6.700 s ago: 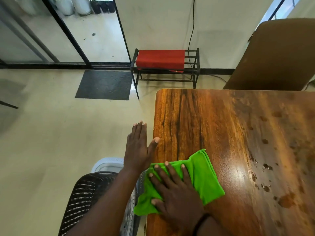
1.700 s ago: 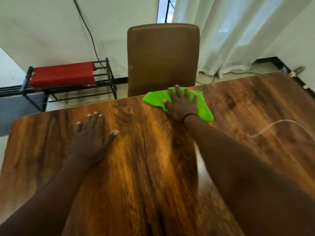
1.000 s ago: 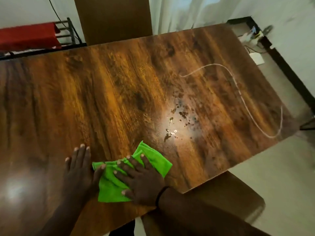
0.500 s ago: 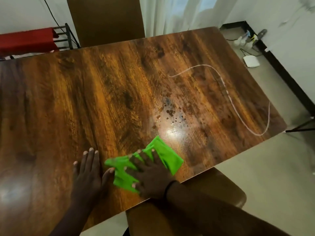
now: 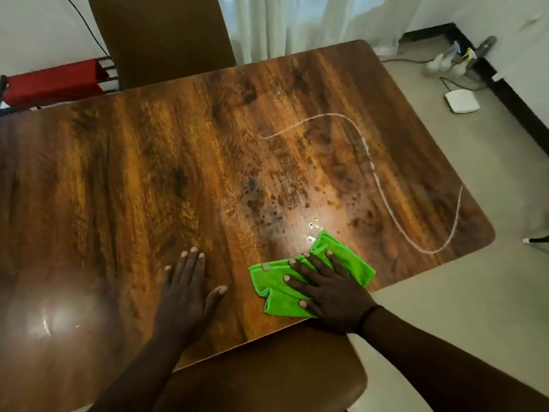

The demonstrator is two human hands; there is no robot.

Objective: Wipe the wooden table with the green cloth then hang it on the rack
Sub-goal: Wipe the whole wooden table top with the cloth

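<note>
The green cloth (image 5: pixel 279 295) lies folded on the wooden table (image 5: pixel 148 179) near its front edge. My right hand (image 5: pixel 329 289) presses flat on the cloth with fingers spread. My left hand (image 5: pixel 187 289) rests flat on the bare wood to the left of the cloth, apart from it, holding nothing. Just beyond the cloth the wood carries dark wet spots (image 5: pixel 267 209) and a shiny patch. A thin white curved streak (image 5: pixel 374 171) runs across the table's right part. The black rack (image 5: pixel 104 69) with a red cloth (image 5: pixel 50 84) on it stands at the far left behind the table.
A brown chair (image 5: pixel 160 34) stands at the table's far side and another brown chair seat (image 5: pixel 267 379) sits under the near edge. White curtains (image 5: pixel 297 22) hang behind. A white box (image 5: pixel 462 101), cables and spray bottles (image 5: pixel 442 60) lie on the floor at the right wall.
My right hand has slid the green cloth rightward along the front edge, towards the wet spots. My left hand stays flat on the wood, and the gap between it and the cloth has grown.
</note>
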